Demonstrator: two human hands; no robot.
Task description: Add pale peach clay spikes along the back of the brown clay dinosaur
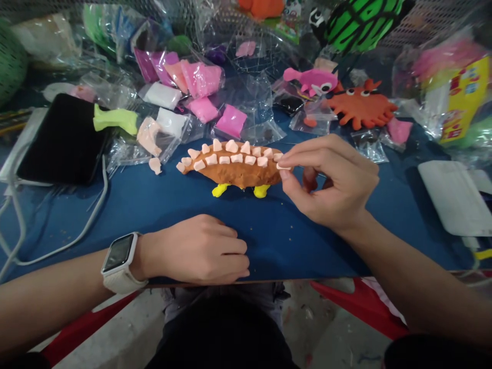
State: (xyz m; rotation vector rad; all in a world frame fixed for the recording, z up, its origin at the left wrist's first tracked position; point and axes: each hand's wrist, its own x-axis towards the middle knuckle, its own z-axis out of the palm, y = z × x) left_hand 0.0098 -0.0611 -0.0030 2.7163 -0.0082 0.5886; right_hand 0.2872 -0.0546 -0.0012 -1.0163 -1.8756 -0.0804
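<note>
A brown clay dinosaur (246,174) with yellow feet stands on the blue table, its back lined with two rows of pale pink clay plates. At its right end my right hand (334,179) pinches a small pale pink clay plate (283,166) between thumb and index finger, against the body. The other fingers curl behind. My left hand (200,248), with a watch at the wrist, rests closed near the table's front edge, apart from the dinosaur; its fingertips are tucked under. Left of the dinosaur lie a loose scrap of pale pink clay (155,165) and a larger lump (149,137).
A black tablet (63,138) and a white cable (100,197) lie at the left. Bagged clay (202,77) covers the back. An orange clay crab (363,106) and a pink clay fish (313,81) stand back right. A white power bank (455,197) lies at the right.
</note>
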